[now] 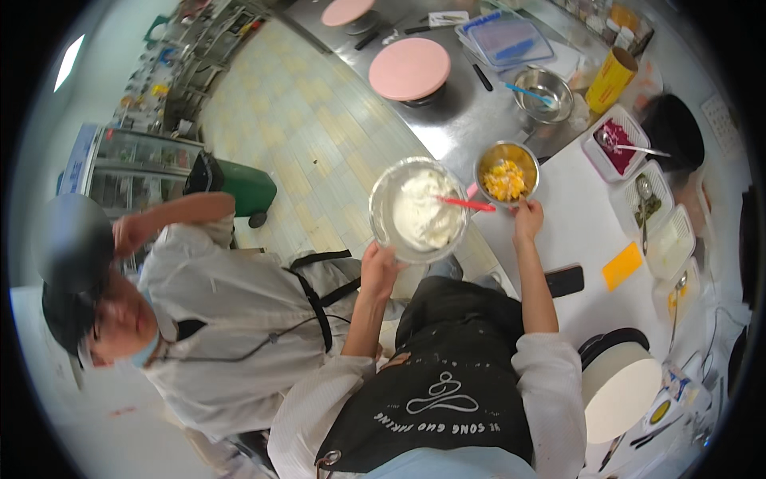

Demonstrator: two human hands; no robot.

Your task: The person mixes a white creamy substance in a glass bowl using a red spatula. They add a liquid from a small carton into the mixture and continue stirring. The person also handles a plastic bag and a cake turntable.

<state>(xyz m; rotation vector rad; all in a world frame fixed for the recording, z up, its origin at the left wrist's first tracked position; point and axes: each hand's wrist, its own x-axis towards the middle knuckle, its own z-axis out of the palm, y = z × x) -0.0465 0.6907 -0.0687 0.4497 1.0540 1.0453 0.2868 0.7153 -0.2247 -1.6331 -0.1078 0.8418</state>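
My left hand [379, 269] grips the near rim of a metal mixing bowl [383, 221], which is held in the air over the floor. White whipped cream [422, 209] fills much of it, and a red spatula [470, 204] leans in the cream with its handle over the right rim. With my right hand [528, 220] I hold the near edge of a smaller metal bowl [532, 167]. Chopped yellow and orange pieces [505, 181] lie inside, some coated in white. The two bowls are side by side; whether the small one touches the table is unclear.
Along the white table [574, 215] lie a phone [565, 281], a yellow card [622, 266] and several plastic baskets of fillings [622, 143]. Pink cake turntables [410, 69] and a bowl with a blue spatula [543, 96] stand on the steel table. A co-worker [239, 305] is close at my left.
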